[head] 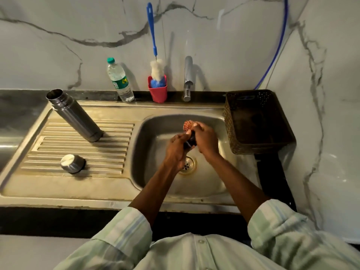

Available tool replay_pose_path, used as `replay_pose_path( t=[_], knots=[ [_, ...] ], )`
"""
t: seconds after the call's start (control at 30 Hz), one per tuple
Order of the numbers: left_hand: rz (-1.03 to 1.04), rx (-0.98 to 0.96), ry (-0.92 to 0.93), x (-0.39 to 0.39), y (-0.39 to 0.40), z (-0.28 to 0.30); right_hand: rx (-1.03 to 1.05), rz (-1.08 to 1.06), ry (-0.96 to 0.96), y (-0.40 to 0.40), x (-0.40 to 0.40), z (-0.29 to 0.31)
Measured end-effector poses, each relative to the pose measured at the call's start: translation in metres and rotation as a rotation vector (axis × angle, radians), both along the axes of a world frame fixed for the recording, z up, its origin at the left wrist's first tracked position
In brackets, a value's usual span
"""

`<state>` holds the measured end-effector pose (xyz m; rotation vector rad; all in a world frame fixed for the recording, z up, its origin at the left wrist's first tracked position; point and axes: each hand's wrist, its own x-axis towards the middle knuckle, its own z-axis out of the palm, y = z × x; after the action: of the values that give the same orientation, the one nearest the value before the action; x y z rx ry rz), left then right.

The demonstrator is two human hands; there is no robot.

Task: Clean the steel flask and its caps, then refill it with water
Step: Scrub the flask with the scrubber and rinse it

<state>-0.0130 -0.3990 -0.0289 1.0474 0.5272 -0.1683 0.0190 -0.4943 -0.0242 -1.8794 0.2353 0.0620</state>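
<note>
Two hands (176, 148) (204, 140) scrub one dark cap (190, 141).

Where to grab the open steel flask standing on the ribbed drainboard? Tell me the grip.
Wrap a hand around the steel flask at mid-body, coming from its sink-facing side. It stands upright with its mouth open and bare cylindrical walls, so a side wrap probably holds best; the narrower neck gives less grip.

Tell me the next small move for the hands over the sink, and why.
Probably keep scrubbing, turning the small dark cap in the left hand against the pink scrubber held by the right hand. Both hands are over the sink basin, the tap shows no water running, and the steel flask and steel cap wait on the drainboard.
</note>
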Motion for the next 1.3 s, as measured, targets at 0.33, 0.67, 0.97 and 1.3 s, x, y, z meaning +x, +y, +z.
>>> replay_pose_path(
  t=[0.33, 0.67, 0.97, 1.3],
  knots=[
    [0.133, -0.017, 0.151, 0.001, -0.017, 0.004, -0.436, 0.14, -0.617, -0.004, -0.024, -0.038],
    [0.076, 0.077, 0.012, 0.001, 0.003, 0.021, -0.216, -0.041, -0.378, 0.018, -0.022, 0.006],
    [-0.031, 0.003, -0.126, -0.008, 0.045, 0.014, 0.131, -0.122, 0.134, 0.046, 0.01, 0.004],
    [-0.074, -0.043, 0.052, 0.008, 0.066, 0.02, -0.266, -0.147, -0.502, 0.083, -0.036, -0.001]
  ],
)
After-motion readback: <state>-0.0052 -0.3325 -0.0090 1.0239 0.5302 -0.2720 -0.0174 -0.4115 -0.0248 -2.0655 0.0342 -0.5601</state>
